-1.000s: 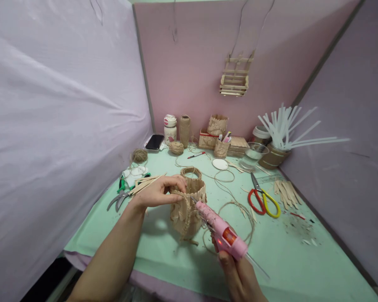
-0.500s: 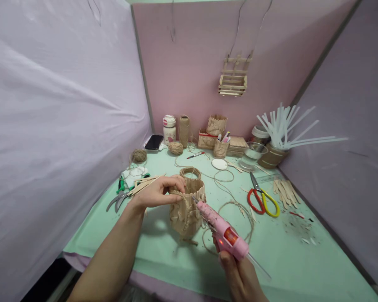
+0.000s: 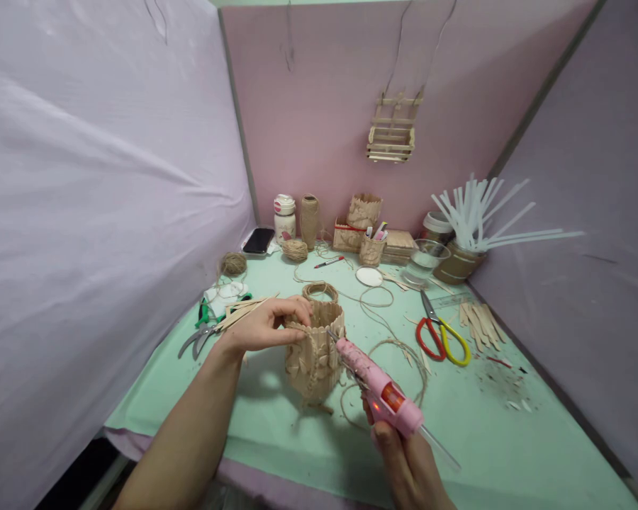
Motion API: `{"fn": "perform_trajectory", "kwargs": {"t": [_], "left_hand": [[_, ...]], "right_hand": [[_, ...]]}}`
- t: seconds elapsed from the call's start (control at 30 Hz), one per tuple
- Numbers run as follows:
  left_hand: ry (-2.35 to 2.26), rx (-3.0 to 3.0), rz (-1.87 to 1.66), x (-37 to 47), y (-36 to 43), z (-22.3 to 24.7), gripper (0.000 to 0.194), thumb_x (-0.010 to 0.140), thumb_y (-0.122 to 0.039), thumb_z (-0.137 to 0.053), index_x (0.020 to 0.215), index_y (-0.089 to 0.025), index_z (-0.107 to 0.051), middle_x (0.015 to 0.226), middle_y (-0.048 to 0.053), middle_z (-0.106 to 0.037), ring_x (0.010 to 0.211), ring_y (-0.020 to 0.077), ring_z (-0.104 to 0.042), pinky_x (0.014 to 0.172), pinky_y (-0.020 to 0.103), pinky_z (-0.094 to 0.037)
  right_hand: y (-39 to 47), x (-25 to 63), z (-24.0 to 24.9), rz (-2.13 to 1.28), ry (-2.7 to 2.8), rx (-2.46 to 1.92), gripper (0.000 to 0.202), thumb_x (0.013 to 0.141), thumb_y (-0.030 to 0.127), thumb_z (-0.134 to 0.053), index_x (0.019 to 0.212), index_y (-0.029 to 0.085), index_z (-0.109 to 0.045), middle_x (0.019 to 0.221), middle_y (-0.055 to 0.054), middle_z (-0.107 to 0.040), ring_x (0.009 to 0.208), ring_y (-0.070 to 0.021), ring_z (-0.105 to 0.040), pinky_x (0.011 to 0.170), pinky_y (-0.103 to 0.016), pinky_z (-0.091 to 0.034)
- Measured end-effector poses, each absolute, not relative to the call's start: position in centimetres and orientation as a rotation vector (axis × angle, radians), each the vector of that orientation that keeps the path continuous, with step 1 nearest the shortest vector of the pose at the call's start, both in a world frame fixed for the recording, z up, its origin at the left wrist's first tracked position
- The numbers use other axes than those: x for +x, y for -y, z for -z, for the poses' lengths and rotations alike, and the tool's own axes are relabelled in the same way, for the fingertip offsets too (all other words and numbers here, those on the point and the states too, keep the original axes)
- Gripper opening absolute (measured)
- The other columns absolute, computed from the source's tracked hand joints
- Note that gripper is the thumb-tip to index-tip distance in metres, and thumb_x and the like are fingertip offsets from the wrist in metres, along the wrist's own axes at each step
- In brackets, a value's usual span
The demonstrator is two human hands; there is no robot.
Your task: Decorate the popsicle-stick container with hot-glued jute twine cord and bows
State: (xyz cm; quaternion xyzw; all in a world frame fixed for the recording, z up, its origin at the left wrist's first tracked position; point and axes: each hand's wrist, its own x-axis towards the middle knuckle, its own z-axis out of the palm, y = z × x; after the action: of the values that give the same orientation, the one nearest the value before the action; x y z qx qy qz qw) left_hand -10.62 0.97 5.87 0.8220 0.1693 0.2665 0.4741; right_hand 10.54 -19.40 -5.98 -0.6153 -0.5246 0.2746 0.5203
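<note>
My left hand (image 3: 273,322) grips the rim of a small wooden-stick basket (image 3: 316,361), thumb outside and fingers over the edge. Braided twine (image 3: 315,365) runs down the near side of the basket, which also carries raised wooden decoration. In my right hand (image 3: 407,457) is a pink glue gun (image 3: 380,386) with an orange light lit and a clear glue stick poking out of its back. Its metal nozzle points at the basket's upper right side, close to the rim; whether it touches cannot be made out.
Red-and-yellow scissors (image 3: 442,336) and flat wooden sticks (image 3: 481,326) lie at right. Loose twine (image 3: 404,347) loops behind the glue gun. Pruning shears (image 3: 202,336) lie at left beside more sticks. Along the back stand a jar of glue sticks (image 3: 460,262), a glass bowl (image 3: 425,262) and a twine spool (image 3: 309,223).
The glue gun has shifted slightly right and down along the basket's side. My left hand keeps its hold on the rim.
</note>
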Motion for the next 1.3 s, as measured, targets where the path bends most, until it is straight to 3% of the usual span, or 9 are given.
{"fn": "perform_trajectory", "kwargs": {"t": [0.2, 0.4, 0.6, 0.73, 0.83, 1.03, 1.13, 1.2, 1.3], "left_hand": [[-0.411, 2.023, -0.646, -10.7, -1.0, -5.8, 0.023, 0.081, -0.036, -0.068, 0.083, -0.013, -0.066, 0.090, 0.009, -0.062, 0.103, 0.0233, -0.054, 0.090, 0.036, -0.043], [-0.420, 2.018, -0.655, -10.7, -0.9, -5.8, 0.024, 0.080, -0.037, -0.068, 0.083, -0.013, -0.066, 0.090, 0.009, -0.062, 0.103, 0.0235, -0.054, 0.091, 0.036, -0.043], [-0.421, 2.007, -0.653, -10.6, -0.8, -5.9, 0.023, 0.080, -0.036, -0.069, 0.083, -0.013, -0.065, 0.090, 0.009, -0.061, 0.103, 0.0235, -0.054, 0.091, 0.037, -0.042], [-0.427, 2.004, -0.640, -10.6, -0.8, -6.0, 0.022, 0.080, -0.035, -0.069, 0.082, -0.013, -0.065, 0.092, 0.009, -0.061, 0.103, 0.0231, -0.053, 0.092, 0.037, -0.042], [-0.430, 2.003, -0.641, -10.6, -0.8, -6.0, 0.022, 0.080, -0.035, -0.069, 0.082, -0.014, -0.066, 0.092, 0.009, -0.061, 0.104, 0.0232, -0.053, 0.093, 0.037, -0.042], [-0.444, 2.009, -0.640, -10.6, -0.8, -6.0, 0.023, 0.080, -0.036, -0.069, 0.082, -0.014, -0.066, 0.091, 0.009, -0.062, 0.104, 0.0236, -0.053, 0.092, 0.037, -0.043], [-0.449, 2.017, -0.636, -10.5, -0.8, -6.0, 0.024, 0.080, -0.037, -0.068, 0.083, -0.013, -0.066, 0.092, 0.009, -0.061, 0.104, 0.0238, -0.053, 0.092, 0.037, -0.043], [-0.443, 2.023, -0.639, -10.5, -0.8, -6.0, 0.023, 0.081, -0.036, -0.068, 0.082, -0.013, -0.066, 0.092, 0.009, -0.061, 0.103, 0.0233, -0.053, 0.092, 0.037, -0.043], [-0.427, 2.028, -0.652, -10.4, -0.7, -6.0, 0.021, 0.081, -0.034, -0.068, 0.083, -0.013, -0.066, 0.092, 0.009, -0.062, 0.103, 0.0226, -0.053, 0.092, 0.037, -0.042]], "right_hand": [[19.3, 10.5, 5.8, -0.654, 1.238, -1.469, 0.056, 0.090, 0.055, -0.046, 0.133, 0.019, -0.051, 0.123, -0.014, -0.064, 0.112, -0.0312, -0.060, 0.099, -0.044, -0.047], [18.7, 11.4, 3.6, -0.539, 1.295, -1.479, 0.048, 0.090, 0.053, -0.047, 0.124, 0.021, -0.056, 0.108, -0.011, -0.067, 0.105, -0.0297, -0.061, 0.083, -0.038, -0.052], [17.7, 17.9, -0.1, -0.114, 1.501, -1.722, 0.035, 0.092, 0.050, -0.040, 0.100, 0.020, -0.058, 0.091, -0.010, -0.063, 0.082, -0.0250, -0.059, 0.068, -0.036, -0.048], [18.4, 24.2, 1.3, 0.116, 1.735, -2.055, 0.038, 0.080, 0.059, -0.053, 0.071, 0.023, -0.054, 0.068, -0.008, -0.056, 0.061, -0.0255, -0.053, 0.056, -0.038, -0.042], [19.4, 26.7, 3.4, 0.155, 1.740, -2.280, 0.034, 0.080, 0.054, -0.052, 0.063, 0.025, -0.048, 0.062, -0.008, -0.054, 0.056, -0.0264, -0.053, 0.053, -0.039, -0.041], [20.2, 26.6, 4.0, 0.046, 1.728, -2.334, 0.035, 0.081, 0.055, -0.050, 0.066, 0.024, -0.053, 0.066, -0.010, -0.059, 0.061, -0.0289, -0.060, 0.056, -0.041, -0.044], [19.8, 24.4, 0.9, 0.217, 1.714, -2.171, 0.042, 0.083, 0.060, -0.046, 0.083, 0.020, -0.059, 0.083, -0.015, -0.063, 0.075, -0.0325, -0.062, 0.066, -0.045, -0.047], [19.1, 21.1, -1.7, 0.162, 1.678, -1.947, 0.044, 0.085, 0.060, -0.047, 0.100, 0.020, -0.057, 0.094, -0.013, -0.064, 0.085, -0.0298, -0.063, 0.073, -0.043, -0.049], [17.3, 14.3, -4.6, -0.045, 1.652, -1.640, 0.029, 0.088, 0.050, -0.054, 0.100, 0.023, -0.051, 0.090, -0.006, -0.061, 0.079, -0.0206, -0.061, 0.066, -0.032, -0.049]]}}
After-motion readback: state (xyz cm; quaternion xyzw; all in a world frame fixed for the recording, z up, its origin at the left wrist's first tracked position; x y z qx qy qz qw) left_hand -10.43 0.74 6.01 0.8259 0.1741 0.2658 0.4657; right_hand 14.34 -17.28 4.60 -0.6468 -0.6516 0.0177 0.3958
